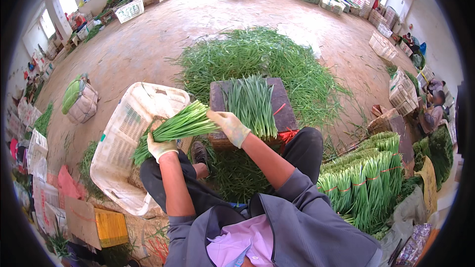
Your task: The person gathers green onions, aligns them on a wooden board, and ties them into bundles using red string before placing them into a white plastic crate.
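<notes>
1. Your left hand [162, 149] was wrapped round the bundle of green stalks [182, 124], beside the white crate [118, 148].
2. The bundle's long axis slanted from lower left to upper right.
3. Your right hand [230, 127] met its upper-right end; whether those fingers pinched any stalks, I couldn't tell.

Free lane runs over the floor [128, 54], upper left of frame. White crate [114, 153] stands left of centre; green bunch [185, 124] crosses the crate–desk [216, 94] gap; tied bundles [371, 178] block lower right.
</notes>
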A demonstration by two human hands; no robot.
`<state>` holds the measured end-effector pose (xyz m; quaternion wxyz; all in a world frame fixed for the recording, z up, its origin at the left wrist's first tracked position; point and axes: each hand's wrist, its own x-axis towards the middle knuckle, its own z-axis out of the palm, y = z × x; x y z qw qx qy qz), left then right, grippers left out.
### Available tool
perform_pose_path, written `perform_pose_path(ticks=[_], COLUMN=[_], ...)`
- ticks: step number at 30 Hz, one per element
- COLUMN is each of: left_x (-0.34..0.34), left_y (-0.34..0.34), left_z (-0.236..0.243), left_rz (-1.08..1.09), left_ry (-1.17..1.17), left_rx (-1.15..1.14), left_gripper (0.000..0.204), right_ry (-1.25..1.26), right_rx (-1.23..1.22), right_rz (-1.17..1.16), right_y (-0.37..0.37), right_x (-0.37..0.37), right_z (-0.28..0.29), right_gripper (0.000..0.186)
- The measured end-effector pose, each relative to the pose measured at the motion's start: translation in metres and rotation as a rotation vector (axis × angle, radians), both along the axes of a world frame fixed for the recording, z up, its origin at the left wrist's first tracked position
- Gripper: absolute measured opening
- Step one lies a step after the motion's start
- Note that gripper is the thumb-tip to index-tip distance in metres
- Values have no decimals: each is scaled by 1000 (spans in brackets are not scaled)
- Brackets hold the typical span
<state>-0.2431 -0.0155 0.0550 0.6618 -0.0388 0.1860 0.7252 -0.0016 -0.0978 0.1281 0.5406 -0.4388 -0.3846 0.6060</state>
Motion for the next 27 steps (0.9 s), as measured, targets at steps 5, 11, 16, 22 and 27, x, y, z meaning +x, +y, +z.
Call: perform_pose_path(ticks=[5,11,16,22,27], left_x=[9,13,16,-21,-15], left_y=[0,-5,-5,-7,-14], left_z=[4,10,15,25,37], left_rz=[-13,-10,-21,146,161], left_ry=[-41,-4,21,23,29], left_rx=[90,101,196,36,134], left_gripper=[32,32,31,28,23], right_ry=[-18,53,-9,571,-92], right_rx=[2,13,52,112,249], right_rz=[-129,-146,-135,-275,392], right_y=[0,-9,-2,-16,-57], right_x=[-6,-8,-4,32,90], right_z=[-6,-6,-17,-1,-4], right_gripper=[31,24,21,21,24])
